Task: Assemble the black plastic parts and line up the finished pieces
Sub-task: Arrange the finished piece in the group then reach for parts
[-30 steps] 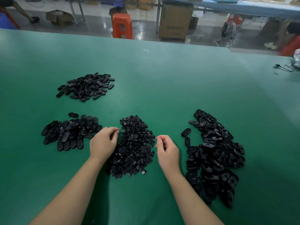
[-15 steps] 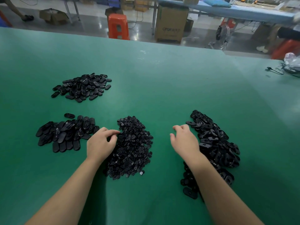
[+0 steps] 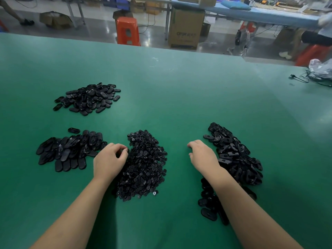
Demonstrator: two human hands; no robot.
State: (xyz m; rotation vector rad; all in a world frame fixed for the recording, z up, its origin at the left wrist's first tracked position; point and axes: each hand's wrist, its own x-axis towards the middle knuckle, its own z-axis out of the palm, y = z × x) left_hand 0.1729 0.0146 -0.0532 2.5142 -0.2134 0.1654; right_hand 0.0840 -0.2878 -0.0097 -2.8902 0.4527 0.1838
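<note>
Now the left hand (image 3: 109,161) pinches a small part at the middle pile's (image 3: 143,168) nine-o'clock edge; right hand (image 3: 203,156), loosely curled and empty, touches the three-o'clock pile (image 3: 235,155).

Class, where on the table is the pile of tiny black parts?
In the head view, the pile of tiny black parts lies near-centre on the green table, between both hands.

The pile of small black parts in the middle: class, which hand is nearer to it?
Left. The left hand touches the middle pile's left edge; the right hand lies apart, beside the right pile.
</note>
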